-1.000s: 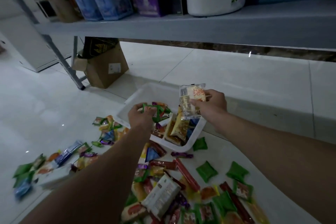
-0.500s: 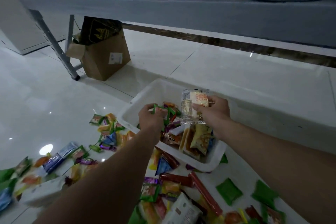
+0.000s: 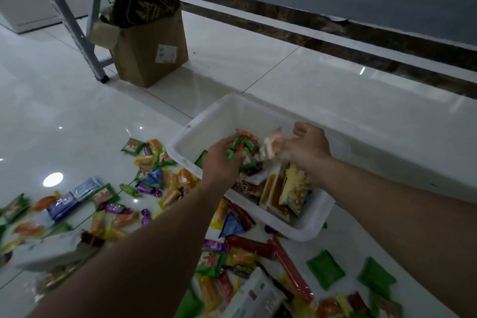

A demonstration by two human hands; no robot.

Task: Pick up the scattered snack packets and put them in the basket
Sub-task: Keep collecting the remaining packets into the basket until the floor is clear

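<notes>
A white plastic basket (image 3: 229, 103) stands on the tiled floor and holds several snack packets at its near end. My left hand (image 3: 219, 162) is over the basket and grips a bunch of small green and red packets (image 3: 244, 152). My right hand (image 3: 308, 147) hovers over the basket's middle, thumb lifted away from the fingers. A clear packet with orange print (image 3: 271, 146) is blurred just off its fingertips, above the packets in the basket. Several scattered packets (image 3: 154, 181) lie on the floor left of the basket, and more packets (image 3: 245, 258) lie in front of it.
A cardboard box (image 3: 149, 54) with a dark bag in it stands at the back left beside a metal shelf leg (image 3: 77, 31). Green sachets (image 3: 325, 268) lie at the front right. A white box (image 3: 255, 297) rests among the near packets.
Both hands have dropped lower into the basket. My right thumb has come off the clear packet, which now blurs beside the fingertips. The view has tilted further down.
</notes>
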